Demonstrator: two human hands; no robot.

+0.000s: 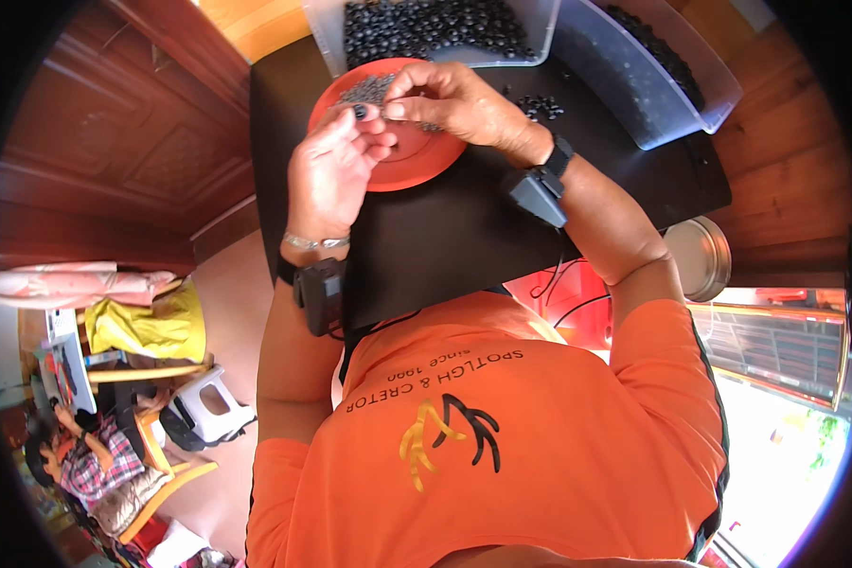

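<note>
Over an orange-red round plate, my two hands meet fingertip to fingertip. My left hand is palm up and pinches a small dark round piece between its thumb and fingers. Thumb and forefinger of my right hand are pressed together right beside that piece; whatever they hold is too small to make out. On the plate lies a heap of small grey metal-looking bits, partly hidden behind my hands.
A clear bin of black round pieces stands at the dark table's far edge. Another clear bin holds more at the right. Loose black pieces lie near my right wrist. Another person sits at the lower left.
</note>
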